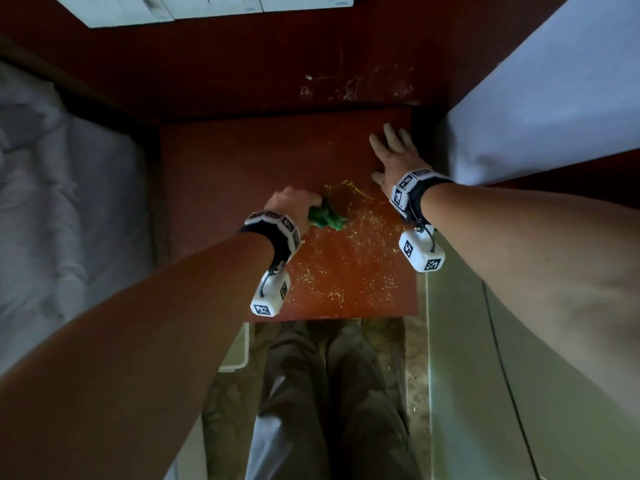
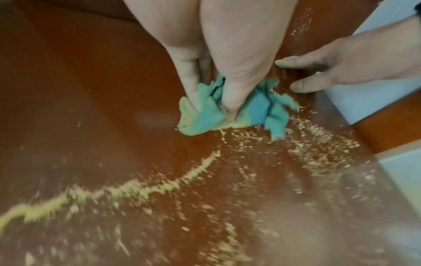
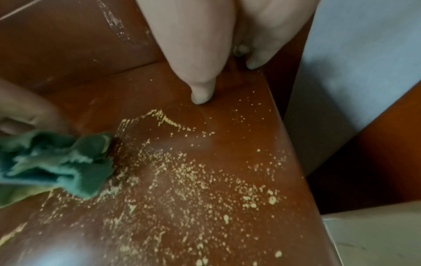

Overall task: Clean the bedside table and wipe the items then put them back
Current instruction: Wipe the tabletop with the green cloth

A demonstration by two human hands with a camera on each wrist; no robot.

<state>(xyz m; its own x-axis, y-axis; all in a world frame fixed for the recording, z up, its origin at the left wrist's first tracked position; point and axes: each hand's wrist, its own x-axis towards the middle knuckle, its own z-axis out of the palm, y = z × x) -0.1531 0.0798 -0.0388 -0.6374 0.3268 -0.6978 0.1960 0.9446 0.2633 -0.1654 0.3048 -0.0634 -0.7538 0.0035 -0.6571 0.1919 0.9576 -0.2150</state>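
Near mid-tabletop: green cloth [image 1: 327, 218] bunched under the curled, gripping left hand [image 1: 292, 206]; yellow crumbs [image 1: 349, 268] strewn from the cloth toward the front-right of the bedside table [image 1: 225, 161]. Just beyond, right hand [image 1: 393, 157] flat, fingers spread, holding nothing. Likely next: sweep toward the near edge.

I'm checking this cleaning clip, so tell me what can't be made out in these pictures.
- Left wrist view: near crumbs smeared by motion blur.
- Head view: cloth partly hidden under the left hand.
- Right wrist view: right hand cut off by the top edge.
- Items to wipe: outside every view.
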